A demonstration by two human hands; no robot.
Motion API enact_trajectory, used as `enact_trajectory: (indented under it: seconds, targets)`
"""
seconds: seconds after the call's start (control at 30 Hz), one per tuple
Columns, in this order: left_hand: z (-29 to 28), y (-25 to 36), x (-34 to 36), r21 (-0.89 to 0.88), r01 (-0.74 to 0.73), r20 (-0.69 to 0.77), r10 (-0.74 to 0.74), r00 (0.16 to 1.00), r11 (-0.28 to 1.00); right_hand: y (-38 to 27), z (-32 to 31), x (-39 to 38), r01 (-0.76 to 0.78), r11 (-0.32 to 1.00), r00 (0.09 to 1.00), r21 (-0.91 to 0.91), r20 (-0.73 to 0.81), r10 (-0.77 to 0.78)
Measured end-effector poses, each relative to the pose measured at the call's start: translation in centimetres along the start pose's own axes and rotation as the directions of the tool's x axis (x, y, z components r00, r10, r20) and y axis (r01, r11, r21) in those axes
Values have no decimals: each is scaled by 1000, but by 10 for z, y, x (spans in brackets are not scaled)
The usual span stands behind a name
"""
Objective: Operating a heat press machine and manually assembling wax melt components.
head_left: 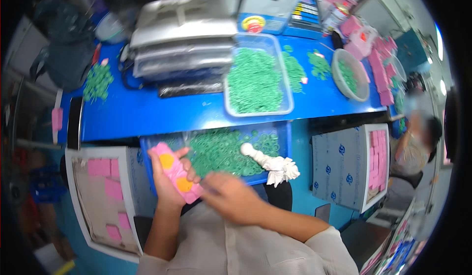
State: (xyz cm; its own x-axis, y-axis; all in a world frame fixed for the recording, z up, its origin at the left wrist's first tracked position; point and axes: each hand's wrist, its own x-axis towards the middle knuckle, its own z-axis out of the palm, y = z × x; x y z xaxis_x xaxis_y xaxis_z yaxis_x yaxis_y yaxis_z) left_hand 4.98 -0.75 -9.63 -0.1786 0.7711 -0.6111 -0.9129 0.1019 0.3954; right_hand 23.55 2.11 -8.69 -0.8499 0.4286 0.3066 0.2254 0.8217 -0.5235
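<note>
My left hand (167, 189) grips a pink block (174, 167) with two yellow patches, its fingers wrapped round the sides. My right hand (231, 199) is just right of the block's lower end, its curled fingers blurred; whether they hold anything is unclear. Beyond both hands a blue tray (288, 142) holds loose green ring-like pieces (216, 152). On its right part lies a white bundle of cloth (280, 169) with a rounded knob at one end.
A blue worktable (128, 117) carries a metal machine (182, 24), a clear bin (287, 108) of green pieces, a bowl (364, 86) and pink blocks (381, 78). Open boxes with pink blocks flank me (125, 191) (334, 167). Another person (413, 152) sits at the right.
</note>
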Motion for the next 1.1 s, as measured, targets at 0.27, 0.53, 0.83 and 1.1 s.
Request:
enact_trajectory:
  seconds: [0.27, 0.53, 0.83, 1.1]
  targets:
    - [0, 8, 5, -5, -177, 175, 175, 969, 984, 83, -16, -82, -533, 645, 767, -547, 10, 642]
    - [1, 19, 1, 118, -345, 108, 333, 937, 931, 17, -68, -19, -360, 931, 908, 61, -209, 364]
    - [8, 18, 2, 263, -525, 187, 491, 851, 809, -13, -62, 23, -178, 954, 964, 242, -150, 218]
    - [10, 21, 8, -24, -396, 194, 393, 899, 918, -8, -62, 21, -215, 949, 971, 232, -53, 233]
